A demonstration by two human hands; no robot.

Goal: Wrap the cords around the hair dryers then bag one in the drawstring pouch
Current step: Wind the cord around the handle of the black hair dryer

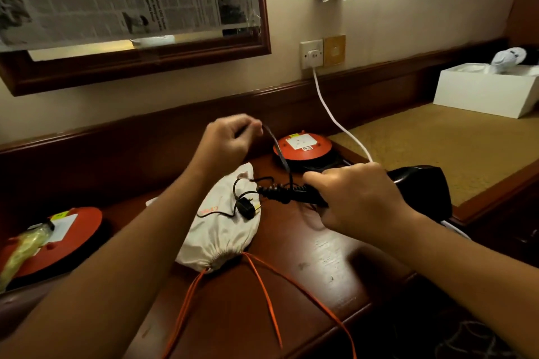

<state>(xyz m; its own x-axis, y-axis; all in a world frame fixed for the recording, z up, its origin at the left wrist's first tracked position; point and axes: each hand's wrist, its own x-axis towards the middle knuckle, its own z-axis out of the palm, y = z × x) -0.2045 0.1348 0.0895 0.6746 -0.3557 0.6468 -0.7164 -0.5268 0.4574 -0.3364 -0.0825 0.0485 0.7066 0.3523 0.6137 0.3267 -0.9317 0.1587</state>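
My right hand (358,198) grips the handle of a black hair dryer (420,186), whose body points right above the wooden desk (320,271). Its black cord (280,151) rises from the handle end to my left hand (230,140), which pinches it up and to the left. The cord's tail and black plug (246,208) lie on a white drawstring pouch (221,230). The pouch is bulging and pulled shut at its neck, with orange strings (262,285) trailing toward me.
An orange round cable reel (303,146) sits behind the dryer, with a white cable (329,114) running to the wall socket (312,54). Another orange reel (64,236) lies at the left. A white box (484,90) stands at the back right.
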